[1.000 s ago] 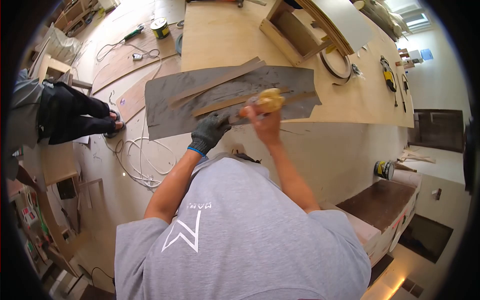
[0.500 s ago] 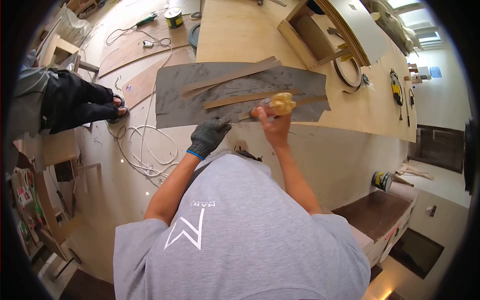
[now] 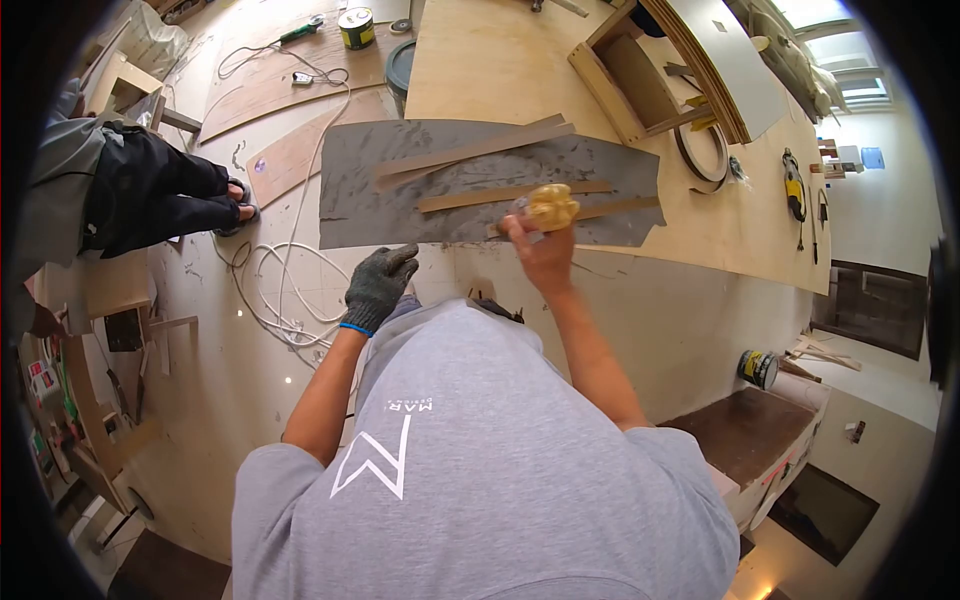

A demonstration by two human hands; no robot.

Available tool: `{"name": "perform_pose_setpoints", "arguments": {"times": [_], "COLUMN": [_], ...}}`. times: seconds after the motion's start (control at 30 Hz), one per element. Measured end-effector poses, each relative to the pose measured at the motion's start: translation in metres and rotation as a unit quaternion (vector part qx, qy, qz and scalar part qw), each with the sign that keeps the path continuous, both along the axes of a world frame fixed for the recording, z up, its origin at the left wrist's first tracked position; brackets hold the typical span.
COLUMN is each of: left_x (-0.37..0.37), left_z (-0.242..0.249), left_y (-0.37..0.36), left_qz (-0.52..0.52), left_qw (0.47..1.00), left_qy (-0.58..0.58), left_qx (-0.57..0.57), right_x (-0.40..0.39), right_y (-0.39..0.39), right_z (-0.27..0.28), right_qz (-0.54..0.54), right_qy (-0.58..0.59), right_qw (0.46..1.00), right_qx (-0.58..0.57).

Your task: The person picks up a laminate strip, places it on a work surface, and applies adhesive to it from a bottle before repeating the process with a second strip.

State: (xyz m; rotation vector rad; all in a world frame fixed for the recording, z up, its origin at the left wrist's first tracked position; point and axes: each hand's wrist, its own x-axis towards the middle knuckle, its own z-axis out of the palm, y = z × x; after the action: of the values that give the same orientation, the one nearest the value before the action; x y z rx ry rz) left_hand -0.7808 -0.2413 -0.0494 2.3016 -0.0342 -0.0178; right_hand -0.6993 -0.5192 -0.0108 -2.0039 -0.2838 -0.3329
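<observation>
My left hand (image 3: 378, 286), in a dark knitted glove with a blue cuff, is just off the near edge of a grey sheet (image 3: 350, 190). Its fingers look bent, and whether they hold anything is hidden. My bare right hand (image 3: 544, 250) is closed on a bottle with a yellowish, crumpled-looking body (image 3: 553, 206), over the sheet. Thin brown strips (image 3: 470, 199) lie on the sheet beside the bottle, and longer strips (image 3: 470, 148) cross behind them.
A plywood table (image 3: 480, 60) carries an open wooden box frame (image 3: 610, 95), a coil of edging (image 3: 690, 165) and a yellow-black tool (image 3: 793, 188). At left, another person (image 3: 150, 180) stands near a white cable (image 3: 290, 250) on the floor. A can (image 3: 356, 28) stands beyond.
My left hand has moved left and toward me, away from the bottle and the sheet. My right hand has shifted slightly, still with the bottle. The view has moved a little.
</observation>
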Motion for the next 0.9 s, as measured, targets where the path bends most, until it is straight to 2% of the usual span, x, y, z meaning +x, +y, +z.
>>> {"name": "perform_pose_setpoints", "arguments": {"times": [0.13,0.23,0.33,0.43,0.53,0.63,0.77,0.83,0.9], "left_x": [-0.008,-0.018,-0.022,-0.025,-0.025,-0.021,-0.020,-0.019,-0.018], "left_z": [-0.003,-0.001,-0.001,-0.001,-0.001,0.002,0.010,0.010,0.005], "left_y": [0.006,0.011,0.017,0.018,0.016,0.014,0.013,0.013,0.012], "left_qz": [0.033,0.070,0.083,0.097,0.097,0.082,0.076,0.077,0.068], "left_qw": [0.999,0.996,0.995,0.992,0.991,0.994,0.994,0.995,0.994], "left_qy": [-0.017,-0.013,-0.026,-0.033,-0.034,-0.034,-0.027,-0.011,-0.025], "left_qx": [-0.023,-0.049,-0.046,-0.074,-0.085,-0.070,-0.068,-0.070,-0.076], "right_x": [-0.009,0.002,0.015,0.014,0.011,0.016,0.027,0.025,0.025], "right_y": [0.027,0.010,-0.026,-0.044,-0.036,-0.046,-0.103,-0.120,-0.130], "right_z": [0.024,0.042,0.036,0.028,0.027,0.034,0.038,0.050,0.031], "right_qz": [0.025,-0.003,-0.045,-0.049,-0.095,-0.101,-0.131,-0.121,-0.161], "right_qy": [-0.024,0.045,0.023,0.053,0.073,0.100,0.011,-0.008,0.027], "right_qw": [0.999,0.985,0.984,0.987,0.940,0.885,0.959,0.980,0.981], "right_qx": [-0.013,0.168,0.169,0.144,0.318,0.443,0.251,0.160,0.106]}}
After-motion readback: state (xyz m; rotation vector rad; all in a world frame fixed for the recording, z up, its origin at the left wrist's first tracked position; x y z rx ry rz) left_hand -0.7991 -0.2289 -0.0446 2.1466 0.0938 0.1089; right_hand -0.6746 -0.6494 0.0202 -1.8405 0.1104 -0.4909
